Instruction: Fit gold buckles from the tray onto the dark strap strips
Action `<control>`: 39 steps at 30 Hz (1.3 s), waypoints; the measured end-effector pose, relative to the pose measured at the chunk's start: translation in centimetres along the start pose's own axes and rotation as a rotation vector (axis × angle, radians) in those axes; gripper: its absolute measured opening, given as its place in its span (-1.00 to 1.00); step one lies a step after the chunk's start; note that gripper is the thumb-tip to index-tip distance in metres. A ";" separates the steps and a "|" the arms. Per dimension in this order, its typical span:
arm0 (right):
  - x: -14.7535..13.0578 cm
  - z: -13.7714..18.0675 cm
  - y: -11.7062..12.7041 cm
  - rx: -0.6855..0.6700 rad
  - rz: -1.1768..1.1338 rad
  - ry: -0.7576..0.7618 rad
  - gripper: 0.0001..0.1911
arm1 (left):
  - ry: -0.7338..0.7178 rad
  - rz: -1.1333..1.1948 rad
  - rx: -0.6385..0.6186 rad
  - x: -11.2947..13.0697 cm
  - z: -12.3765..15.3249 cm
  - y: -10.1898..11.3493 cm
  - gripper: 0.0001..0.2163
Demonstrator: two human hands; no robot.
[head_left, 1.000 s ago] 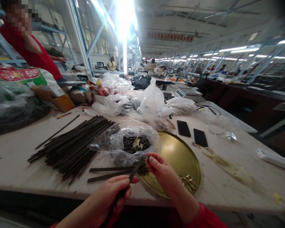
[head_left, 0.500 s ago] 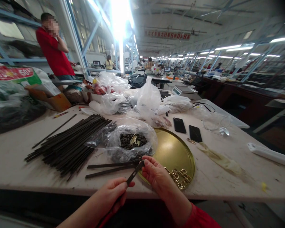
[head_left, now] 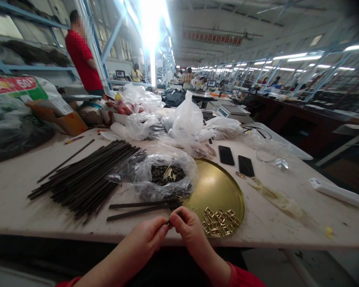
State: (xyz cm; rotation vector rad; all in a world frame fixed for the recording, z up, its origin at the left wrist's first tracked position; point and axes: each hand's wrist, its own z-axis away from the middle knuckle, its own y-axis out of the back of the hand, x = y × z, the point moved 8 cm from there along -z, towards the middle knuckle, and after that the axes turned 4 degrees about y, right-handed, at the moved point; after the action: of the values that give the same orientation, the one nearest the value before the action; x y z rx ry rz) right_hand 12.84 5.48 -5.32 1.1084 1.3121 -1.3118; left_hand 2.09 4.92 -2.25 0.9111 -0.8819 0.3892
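My left hand and my right hand meet at the table's front edge, fingertips pinched together on the end of a thin dark strip; most of the strip is hidden behind the hands. Just beyond lies a round brass tray with a heap of small gold buckles. Two loose dark strips lie left of the tray. A clear bag of small dark parts rests on the tray's left rim. A big pile of dark strips spreads to the left.
Two black phones lie past the tray. Plastic bags, a cardboard box and a scale crowd the table's far side. A white object sits at the right edge. A person in a red shirt stands at the back left.
My hands drew closer together and nearer to me; the left hand slid up the strip until its fingertips met the right's. The person in red moved away to the right.
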 end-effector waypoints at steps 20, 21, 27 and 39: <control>-0.6 0.0 11.4 0.118 1.170 -0.041 -0.83 | 0.019 0.044 0.222 -3.1 -1.6 1.3 -0.69; -0.5 -0.4 12.3 0.107 1.216 -0.059 -0.85 | 0.022 0.039 0.201 -3.1 -1.7 0.8 -0.69; 0.4 -2.1 13.4 0.038 1.151 -0.076 -0.93 | 0.025 0.000 0.092 -2.4 -1.4 -1.0 -0.71; -1.8 0.9 2.4 -0.115 -0.020 -0.102 -0.69 | -0.084 0.133 0.270 3.1 -0.5 1.6 -0.80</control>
State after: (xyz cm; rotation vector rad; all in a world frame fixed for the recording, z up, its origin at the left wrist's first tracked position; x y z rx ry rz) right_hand 15.53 4.61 -3.90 0.9395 1.3091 -1.2746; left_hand 3.24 6.08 0.88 1.1263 -0.9851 0.5990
